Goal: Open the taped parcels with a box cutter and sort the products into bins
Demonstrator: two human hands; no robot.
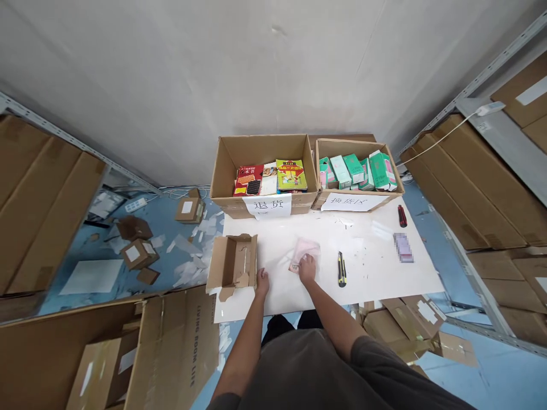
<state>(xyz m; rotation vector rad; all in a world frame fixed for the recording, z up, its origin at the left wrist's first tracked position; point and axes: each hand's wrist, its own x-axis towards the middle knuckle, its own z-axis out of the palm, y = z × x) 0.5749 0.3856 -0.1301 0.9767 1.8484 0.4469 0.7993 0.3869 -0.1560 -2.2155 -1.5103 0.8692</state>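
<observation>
On the white table, my right hand (306, 269) is closed on a translucent pinkish plastic packet (302, 248), with a small printed patch showing by the fingers. What lies inside the packet is too blurred to tell. My left hand (262, 281) rests on the tabletop right beside an opened cardboard box (220, 257), its fingers loosely bent and apart, holding nothing that I can see. The box's flaps are folded out and its inside faces up. To the right of the packet lies a yellow and black box cutter (342, 270).
Behind stand a carton of books (264, 206) and a carton of green boxes (354, 202), both with paper labels. A red cutter (402, 216) and a blurred purple item (404, 248) lie right. Cartons and paper scraps (194, 259) litter the floor; shelves flank both sides.
</observation>
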